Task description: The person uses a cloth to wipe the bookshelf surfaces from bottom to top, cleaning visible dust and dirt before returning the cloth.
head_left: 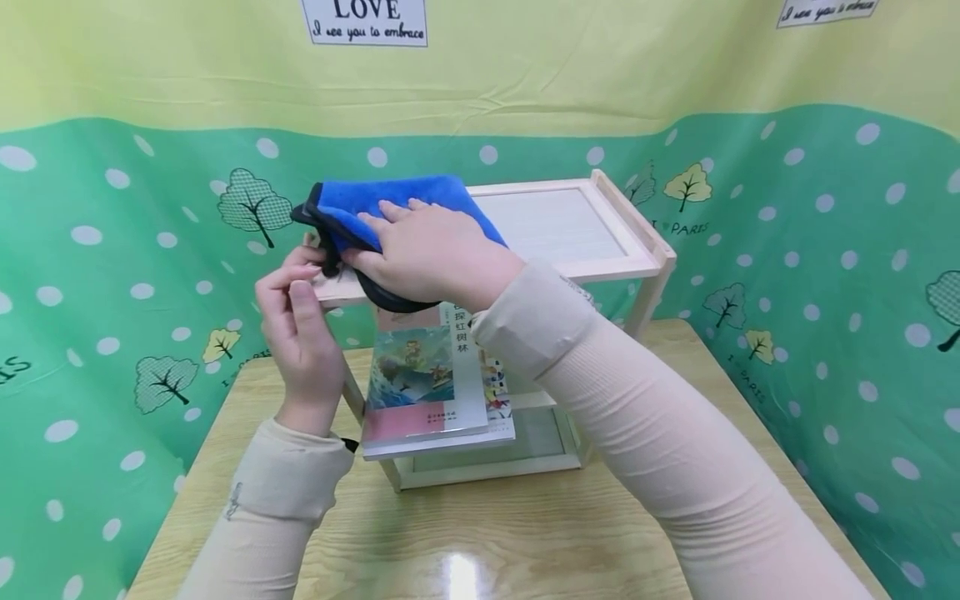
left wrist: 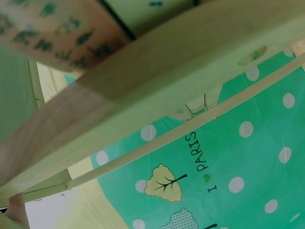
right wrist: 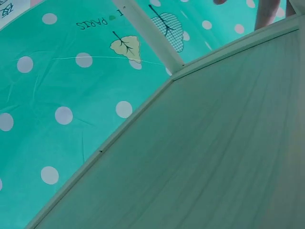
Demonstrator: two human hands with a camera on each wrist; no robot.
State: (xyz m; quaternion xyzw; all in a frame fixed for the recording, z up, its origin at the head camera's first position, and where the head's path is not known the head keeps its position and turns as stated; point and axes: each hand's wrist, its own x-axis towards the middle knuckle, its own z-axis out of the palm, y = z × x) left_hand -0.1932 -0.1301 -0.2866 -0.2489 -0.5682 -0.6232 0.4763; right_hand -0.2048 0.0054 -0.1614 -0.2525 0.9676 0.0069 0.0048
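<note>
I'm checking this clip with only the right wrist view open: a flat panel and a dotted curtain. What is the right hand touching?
Observer: In the head view, the right hand lies on a blue cloth on top of a shelf.
Operator: Does the cloth reach across the whole shelf?
Observer: No. It lies toward the left end; the shelf's right part is uncovered.
</note>
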